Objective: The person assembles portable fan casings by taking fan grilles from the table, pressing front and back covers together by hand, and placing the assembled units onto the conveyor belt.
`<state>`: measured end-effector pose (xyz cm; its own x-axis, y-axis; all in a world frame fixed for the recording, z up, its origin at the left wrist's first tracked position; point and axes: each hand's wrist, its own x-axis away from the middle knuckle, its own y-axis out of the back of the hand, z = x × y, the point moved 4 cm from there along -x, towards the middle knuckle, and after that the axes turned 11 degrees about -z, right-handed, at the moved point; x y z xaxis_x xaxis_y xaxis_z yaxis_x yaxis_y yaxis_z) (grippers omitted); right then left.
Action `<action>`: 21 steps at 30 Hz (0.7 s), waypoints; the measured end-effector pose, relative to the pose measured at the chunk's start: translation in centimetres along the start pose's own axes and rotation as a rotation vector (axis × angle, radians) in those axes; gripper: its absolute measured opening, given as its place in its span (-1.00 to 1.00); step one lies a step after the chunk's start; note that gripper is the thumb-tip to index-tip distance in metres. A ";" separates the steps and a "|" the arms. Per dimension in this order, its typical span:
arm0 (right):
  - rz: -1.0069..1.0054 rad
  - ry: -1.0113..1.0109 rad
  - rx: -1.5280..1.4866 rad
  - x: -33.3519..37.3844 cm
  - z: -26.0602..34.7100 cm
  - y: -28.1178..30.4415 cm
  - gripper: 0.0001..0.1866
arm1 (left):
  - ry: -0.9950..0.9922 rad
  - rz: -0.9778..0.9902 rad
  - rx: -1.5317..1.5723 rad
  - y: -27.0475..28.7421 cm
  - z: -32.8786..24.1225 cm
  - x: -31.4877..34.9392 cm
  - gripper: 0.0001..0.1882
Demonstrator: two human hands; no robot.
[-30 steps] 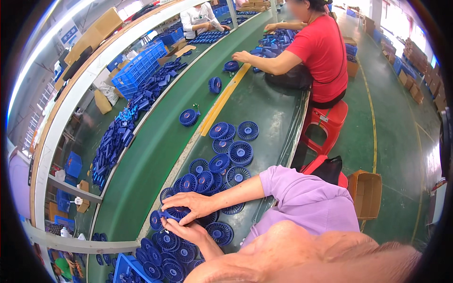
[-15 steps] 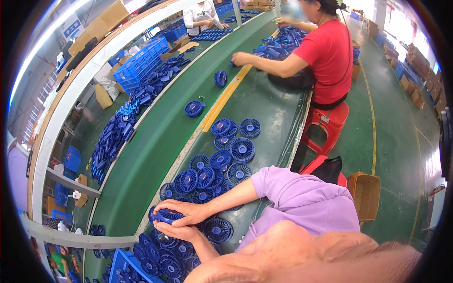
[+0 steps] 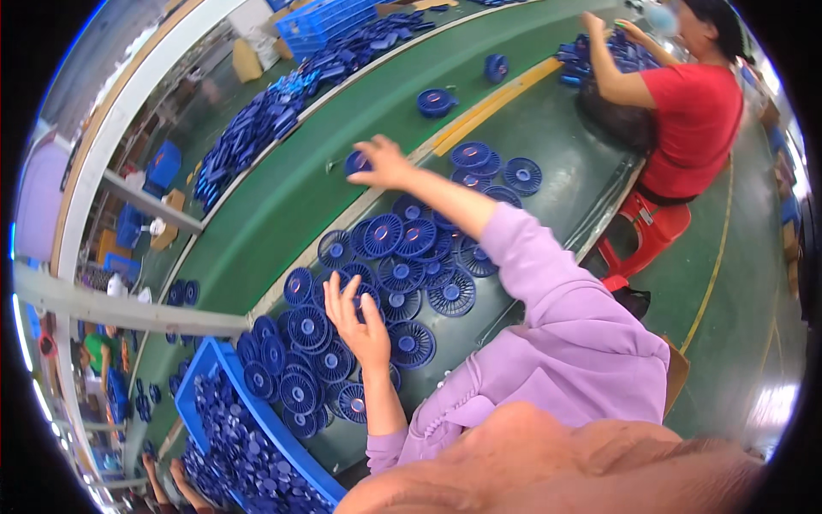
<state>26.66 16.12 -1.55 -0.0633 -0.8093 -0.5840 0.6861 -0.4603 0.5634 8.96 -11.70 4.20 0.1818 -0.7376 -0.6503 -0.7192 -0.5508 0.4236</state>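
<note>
My right hand [image 3: 385, 164] reaches out over the green belt with its fingers on a small blue round fan head [image 3: 358, 164], a bit of wire or small part showing beside it. The hand partly covers the fan head. My left hand [image 3: 358, 324], nearer and lower, has its fingers apart and nothing in it. It hovers over a spread of blue round slotted fan covers [image 3: 400, 271], many overlapping. Farther along the belt lie another blue fan head [image 3: 435, 102] and one standing on edge [image 3: 495, 68].
A blue bin [image 3: 282, 437] of small blue round pieces stands at the near left. Blue elongated parts [image 3: 257, 141] are heaped beyond the green belt [image 3: 257, 231]. A metal frame bar [image 3: 128, 300] crosses at left. A co-worker in red [image 3: 698, 128] sits at right on a red stool [image 3: 646, 231].
Both hands held a blue fan head together; now they are apart. My right hand has carried it out to the belt, while my left has let go and opened. The view has shifted.
</note>
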 end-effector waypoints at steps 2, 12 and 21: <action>0.038 0.071 0.129 0.3 -2.1 4.1 -0.27 | -0.095 0.034 -0.127 0.9 -0.3 0.7 -0.73; 0.160 -0.010 0.435 7.6 -10.1 15.4 -0.19 | -0.049 0.220 -0.424 0.2 3.0 2.8 -0.45; 0.192 0.055 -0.039 6.4 -0.5 12.2 -0.37 | -0.092 0.130 -0.423 -0.4 3.8 2.8 -0.46</action>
<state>35.03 5.48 1.29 0.1100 -0.8592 -0.4997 0.7093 -0.2843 0.6450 7.15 -12.07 -0.20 0.0340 -0.7843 -0.6195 -0.3918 -0.5807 0.7137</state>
